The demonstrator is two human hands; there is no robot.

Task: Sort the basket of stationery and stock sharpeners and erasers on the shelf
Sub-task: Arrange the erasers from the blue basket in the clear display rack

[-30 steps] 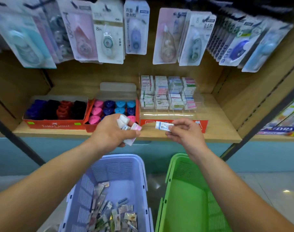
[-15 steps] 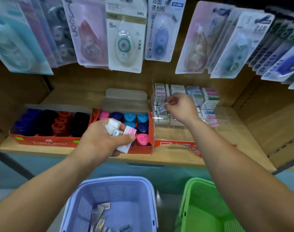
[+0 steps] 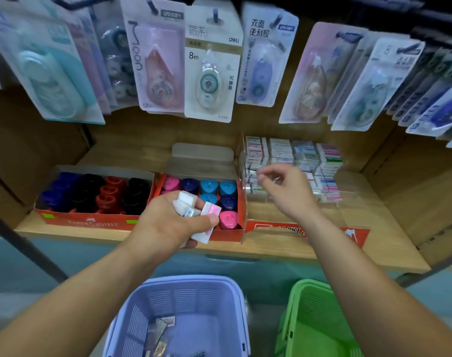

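Note:
My left hand [image 3: 168, 222] grips a small bunch of erasers [image 3: 194, 210], white blocks and one with a pink sleeve, in front of the red box of coloured sharpeners [image 3: 214, 191]. My right hand [image 3: 286, 189] hovers with loosely curled, empty fingers just in front of the clear acrylic eraser display [image 3: 291, 161] on the wooden shelf [image 3: 374, 240]. The display holds several stacked rows of wrapped erasers. A second red box [image 3: 91, 194] at the left holds dark blue, black and red sharpeners.
Below the shelf stand a lilac basket [image 3: 183, 315] with several wrapped stationery items and a green basket [image 3: 315, 320]. Correction-tape blister packs [image 3: 209, 63] hang in a row above the shelf, close over the display. Wooden side walls close the shelf at left and right.
My right hand carried one eraser to the clear display, let it go there and has drawn back slightly, empty. My left hand kept its bunch of erasers. The view moved closer to the shelf.

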